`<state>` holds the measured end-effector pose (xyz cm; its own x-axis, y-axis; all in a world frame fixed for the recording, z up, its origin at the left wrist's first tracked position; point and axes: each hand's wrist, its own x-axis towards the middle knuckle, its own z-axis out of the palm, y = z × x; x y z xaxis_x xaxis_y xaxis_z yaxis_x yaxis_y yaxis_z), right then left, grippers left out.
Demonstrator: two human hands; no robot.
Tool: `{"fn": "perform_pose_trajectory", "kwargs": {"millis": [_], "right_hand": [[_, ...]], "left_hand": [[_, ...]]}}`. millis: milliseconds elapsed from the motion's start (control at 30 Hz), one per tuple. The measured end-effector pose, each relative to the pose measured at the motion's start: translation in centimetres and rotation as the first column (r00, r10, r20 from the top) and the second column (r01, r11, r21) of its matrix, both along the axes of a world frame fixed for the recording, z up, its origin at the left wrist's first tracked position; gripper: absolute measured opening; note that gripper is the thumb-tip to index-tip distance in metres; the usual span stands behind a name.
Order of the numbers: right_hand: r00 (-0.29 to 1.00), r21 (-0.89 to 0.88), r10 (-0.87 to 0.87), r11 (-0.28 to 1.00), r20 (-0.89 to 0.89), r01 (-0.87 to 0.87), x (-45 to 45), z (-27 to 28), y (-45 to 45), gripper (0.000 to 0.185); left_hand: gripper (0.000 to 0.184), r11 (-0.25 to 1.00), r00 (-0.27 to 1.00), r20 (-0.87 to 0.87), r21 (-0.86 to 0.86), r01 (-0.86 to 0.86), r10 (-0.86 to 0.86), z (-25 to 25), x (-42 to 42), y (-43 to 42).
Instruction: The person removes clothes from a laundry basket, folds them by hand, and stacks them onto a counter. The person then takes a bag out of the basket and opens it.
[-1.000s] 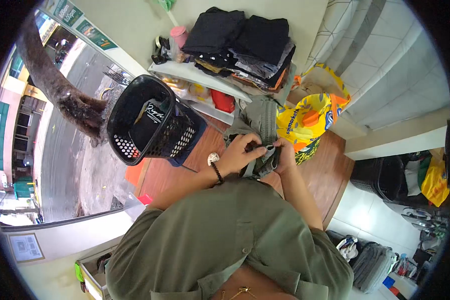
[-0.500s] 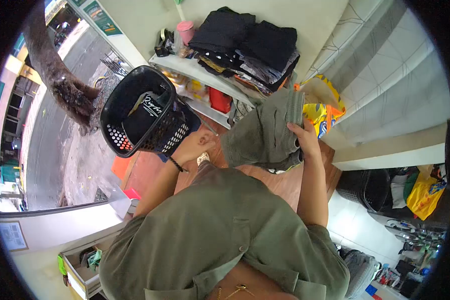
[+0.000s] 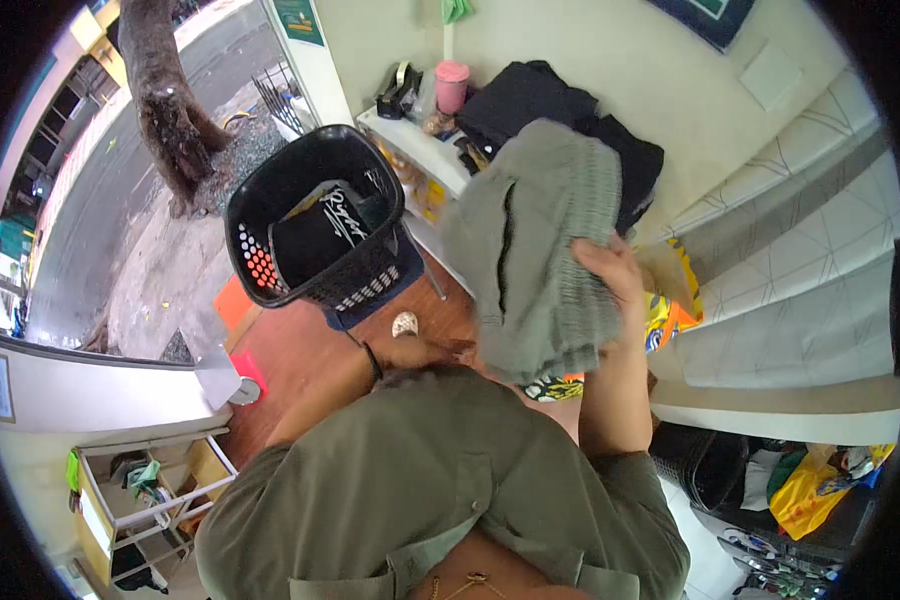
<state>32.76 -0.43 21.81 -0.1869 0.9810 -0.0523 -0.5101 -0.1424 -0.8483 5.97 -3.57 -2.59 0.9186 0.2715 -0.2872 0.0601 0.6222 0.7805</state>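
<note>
A grey-green garment with an elastic waistband point(image 3: 540, 250) is held up in front of the white shelf by my right hand point(image 3: 610, 275), whose fingers grip its right edge. My left hand point(image 3: 420, 352) is low, left of the garment and apart from it; its fingers are blurred. A dark beaded bracelet is on the left wrist. Behind the garment lies a stack of dark folded clothes point(image 3: 530, 95), partly covered by it. The black basket point(image 3: 315, 215) at the left holds dark clothing with white lettering.
A pink container point(image 3: 451, 88) and a tape dispenser point(image 3: 400, 90) stand on the shelf. A yellow patterned bag point(image 3: 675, 310) is partly hidden behind my right hand. Grey curtains hang at the right. Another black basket point(image 3: 705, 465) is at lower right, a white-framed rack point(image 3: 160, 490) at lower left.
My left hand has let go of the garment and moved away. The garment has been lifted up and turned in my right hand, now covering part of the dark stack. The view has shifted.
</note>
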Motion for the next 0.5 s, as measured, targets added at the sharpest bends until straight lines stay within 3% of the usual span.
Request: {"fn": "perform_pose_trajectory", "kwargs": {"millis": [33,100,133,233,300,367,467,500], "right_hand": [[0.997,0.082,-0.067,0.994,-0.03,0.069,-0.2,0.6,-0.3,0.042],[0.941,0.058,-0.25,0.961,-0.228,0.269,-0.8,1.3,-0.2,0.04],[0.852,-0.067,-0.371,0.925,-0.37,0.374,-1.1,1.6,0.0,0.04],[0.836,-0.05,-0.49,0.868,-0.248,0.494,2.9,-0.4,2.4,0.039],[0.844,-0.004,-0.467,0.876,-0.263,0.483,2.6,-0.7,3.4,0.041],[0.884,0.022,-0.385,0.914,-0.266,0.405,4.3,-2.6,4.5,0.046],[0.921,-0.086,-0.371,0.928,-0.122,0.362,7.8,-6.5,4.1,0.063],[0.904,-0.047,-0.427,0.903,-0.008,0.427,3.8,-3.4,4.1,0.062]], "left_hand": [[0.057,0.996,0.995,0.084,-0.075,-0.052,0.058,0.1,0.2,0.1],[0.056,0.96,0.948,0.223,-0.213,-0.18,0.227,0.6,0.8,1.2],[0.056,0.929,0.903,0.286,-0.278,-0.243,0.322,1.0,1.1,2.4],[0.056,0.784,0.679,0.417,-0.462,-0.414,0.604,2.7,0.5,6.9],[0.057,0.677,0.5,0.46,-0.56,-0.478,0.734,3.9,-1.3,10.2],[0.057,0.619,0.425,0.45,-0.588,-0.521,0.785,5.0,-3.6,13.1],[0.059,0.62,0.498,0.372,-0.53,-0.579,0.783,6.4,-7.0,16.5],[0.059,0.639,0.544,0.342,-0.498,-0.586,0.766,6.7,-7.7,17.5]]}}
